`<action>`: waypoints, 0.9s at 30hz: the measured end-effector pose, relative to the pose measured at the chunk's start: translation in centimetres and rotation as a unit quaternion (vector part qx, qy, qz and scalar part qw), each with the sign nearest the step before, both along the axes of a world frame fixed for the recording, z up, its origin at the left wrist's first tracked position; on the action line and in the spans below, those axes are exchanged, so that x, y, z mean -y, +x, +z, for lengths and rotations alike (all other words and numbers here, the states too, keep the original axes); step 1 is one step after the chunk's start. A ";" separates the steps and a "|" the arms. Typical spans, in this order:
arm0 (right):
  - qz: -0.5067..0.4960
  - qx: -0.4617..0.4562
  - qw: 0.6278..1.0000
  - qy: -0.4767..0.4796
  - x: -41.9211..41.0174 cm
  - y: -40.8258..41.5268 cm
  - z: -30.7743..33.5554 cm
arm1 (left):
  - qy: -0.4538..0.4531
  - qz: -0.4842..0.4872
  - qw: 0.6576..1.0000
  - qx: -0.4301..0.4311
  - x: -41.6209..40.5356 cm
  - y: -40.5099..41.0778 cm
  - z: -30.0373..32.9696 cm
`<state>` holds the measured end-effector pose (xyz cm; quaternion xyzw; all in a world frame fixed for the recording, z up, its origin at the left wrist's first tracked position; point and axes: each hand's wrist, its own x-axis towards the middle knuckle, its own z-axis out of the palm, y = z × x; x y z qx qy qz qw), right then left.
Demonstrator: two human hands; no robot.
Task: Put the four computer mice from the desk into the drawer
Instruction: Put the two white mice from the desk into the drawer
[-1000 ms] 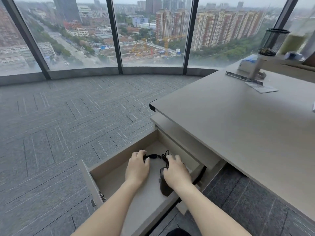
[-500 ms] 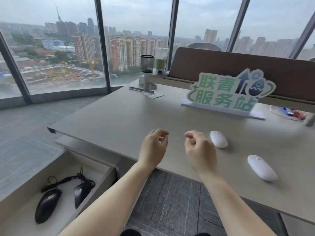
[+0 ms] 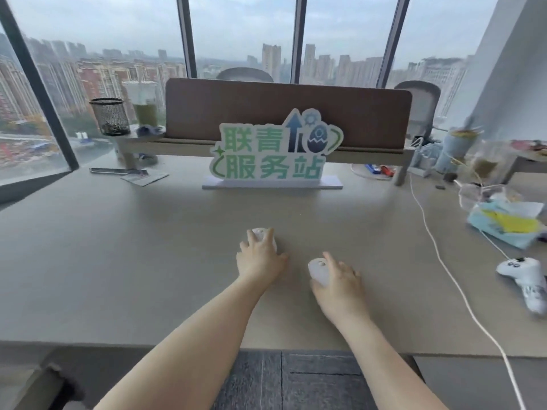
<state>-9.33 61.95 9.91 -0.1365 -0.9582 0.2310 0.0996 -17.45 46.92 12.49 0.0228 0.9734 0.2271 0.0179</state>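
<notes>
Two smooth white oval mice lie on the matte beige counter (image 3: 118, 261), toward the middle of its near edge. The left hand (image 3: 260, 258) cups the farther mouse (image 3: 260, 233), its long axis pointing toward the far edge. The right hand (image 3: 337, 281) grips the nearer mouse (image 3: 318, 269), which angles far-left. A green sign (image 3: 272, 156) behind reads 联青服务站.

A high-rise office. Beyond the hands, a wide beige work surface (image 3: 118, 261) carries a standing sign (image 3: 273, 152) with green Chinese characters, backed by a brown partition screen (image 3: 287, 109). Far left sits a mesh pen holder (image 3: 110, 116). Floor-to-ceiling windows (image 3: 242, 34) overlook city towers, with office chair backs (image 3: 420, 99) behind the partition.
</notes>
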 end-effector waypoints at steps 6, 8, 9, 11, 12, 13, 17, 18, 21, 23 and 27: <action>0.008 -0.036 0.999 0.011 -0.2 -0.2 -0.6 | -0.011 0.041 0.995 -0.093 -0.7 -1.5 -1.3; 0.009 -0.048 0.999 0.005 0.1 -0.1 -0.5 | 0.009 0.049 0.994 -0.099 -0.1 -1.3 -1.4; 0.013 -0.055 0.998 -0.003 0.4 0.1 -0.2 | 0.018 0.058 0.993 -0.098 0.3 -1.0 -1.5; 0.023 -0.076 0.996 -0.032 1.5 0.6 0.6 | 0.041 0.084 0.991 -0.097 1.5 -0.2 -1.5; 0.030 -0.089 0.994 -0.050 2.5 0.9 1.2 | 0.061 0.096 0.989 -0.094 2.4 0.4 -1.4; 0.043 -0.106 0.991 -0.067 3.6 1.1 1.8 | 0.086 0.108 0.986 -0.092 3.6 1.2 -1.2; 0.132 -0.158 0.970 -0.129 11.1 3.0 4.8 | 0.157 0.147 0.967 -0.135 11.6 4.8 0.0; 0.157 -0.162 0.964 -0.142 12.8 3.4 5.4 | 0.160 0.154 0.962 -0.157 13.4 5.6 0.5; 0.262 -0.141 0.938 -0.180 20.4 5.5 6.2 | 0.163 0.219 0.941 -0.198 21.9 9.7 1.5; 0.331 -0.105 0.916 -0.201 25.9 6.9 5.9 | 0.153 0.281 0.926 -0.201 27.8 13.2 1.5; 0.436 0.021 0.873 -0.220 36.6 10.3 3.9 | 0.092 0.392 0.902 -0.153 37.8 21.0 0.9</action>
